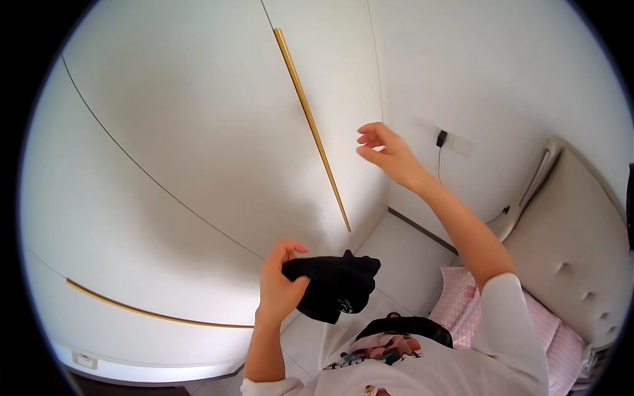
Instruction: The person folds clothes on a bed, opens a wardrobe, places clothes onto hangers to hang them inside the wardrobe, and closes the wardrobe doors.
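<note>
My left hand (282, 282) is closed on a folded black garment (333, 284), its thumb on the near side. The cloth hangs to the right of the hand and has a small white print near its lower edge; what kind of garment it is I cannot tell. My right hand (383, 148) is raised in front of the white wardrobe, fingers loosely bent and apart from the thumb, with nothing seen in it. To its left runs a long gold handle (310, 122) on the wardrobe door (198, 119); the hand looks apart from it.
A second gold handle (152, 311) is at the lower left. On the right stand a padded beige headboard (574, 231) and pink bedding (456, 290). A black plug (442, 138) with a cable sits in the wall. Pale floor tiles (403, 257) show below.
</note>
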`<act>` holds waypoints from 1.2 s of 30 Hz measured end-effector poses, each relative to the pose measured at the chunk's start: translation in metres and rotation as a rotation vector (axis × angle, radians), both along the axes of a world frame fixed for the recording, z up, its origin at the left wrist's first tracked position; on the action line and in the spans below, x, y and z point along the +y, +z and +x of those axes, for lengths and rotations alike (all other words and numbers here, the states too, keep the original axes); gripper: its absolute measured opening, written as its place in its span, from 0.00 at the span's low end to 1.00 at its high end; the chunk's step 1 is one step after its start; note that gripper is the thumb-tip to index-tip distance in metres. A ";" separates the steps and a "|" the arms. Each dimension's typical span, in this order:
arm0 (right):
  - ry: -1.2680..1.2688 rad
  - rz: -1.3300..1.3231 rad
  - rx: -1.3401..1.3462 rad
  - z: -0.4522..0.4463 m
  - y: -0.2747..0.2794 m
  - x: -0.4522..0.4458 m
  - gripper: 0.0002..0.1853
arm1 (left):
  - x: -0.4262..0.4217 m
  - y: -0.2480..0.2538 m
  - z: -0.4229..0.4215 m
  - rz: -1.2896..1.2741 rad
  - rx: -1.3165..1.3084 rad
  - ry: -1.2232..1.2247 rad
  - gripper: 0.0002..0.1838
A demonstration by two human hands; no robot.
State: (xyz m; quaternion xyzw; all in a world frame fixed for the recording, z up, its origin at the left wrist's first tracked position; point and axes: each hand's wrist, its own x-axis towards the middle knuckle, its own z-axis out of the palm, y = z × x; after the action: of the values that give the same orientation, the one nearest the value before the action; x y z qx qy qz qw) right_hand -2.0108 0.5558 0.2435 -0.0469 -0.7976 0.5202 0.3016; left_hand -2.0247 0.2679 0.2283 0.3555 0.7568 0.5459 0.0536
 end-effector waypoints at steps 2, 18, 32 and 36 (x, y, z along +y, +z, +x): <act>0.023 0.090 -0.038 -0.053 -0.015 0.000 0.19 | -0.018 0.006 0.001 -0.120 0.075 0.051 0.21; -0.222 0.361 0.015 -0.228 -0.060 0.029 0.10 | 0.019 -0.016 -0.102 -0.377 0.706 0.053 0.23; -0.202 0.084 0.167 -0.024 -0.059 0.143 0.11 | 0.177 -0.008 -0.200 -0.314 1.099 0.022 0.18; -0.322 0.064 0.082 0.002 -0.065 0.193 0.12 | 0.226 0.007 -0.245 -0.670 1.486 0.147 0.11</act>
State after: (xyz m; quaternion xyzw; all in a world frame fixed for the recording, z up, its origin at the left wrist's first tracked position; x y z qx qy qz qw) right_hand -2.0092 0.7486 0.1785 -0.1431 -0.7829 0.4409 0.4149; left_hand -2.2695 0.4938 0.2349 0.5393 0.7391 -0.0854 -0.3944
